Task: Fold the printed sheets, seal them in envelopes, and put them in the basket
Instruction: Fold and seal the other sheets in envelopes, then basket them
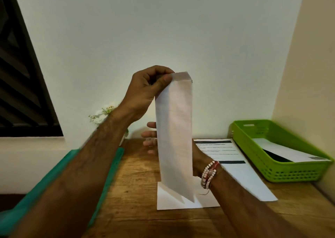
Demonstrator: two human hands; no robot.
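Observation:
A long white envelope (174, 129) stands upright above the wooden table (137, 179). My left hand (145, 92) pinches its folded top flap between thumb and fingers. My right hand (150, 135) lies behind the envelope, mostly hidden; straight fingers stick out past its left edge, and the beaded wrist shows on the right. A stack of printed sheets (228, 156) lies on the table to the right. The green basket (272, 167) stands at the far right with a white envelope (290, 152) lying in it.
Under the held envelope, a white sheet (172, 201) lies flat on the table. A teal strip (108, 167) runs along the table's left edge. White flowers (102, 113) stand at the back left. Walls close the back and right sides.

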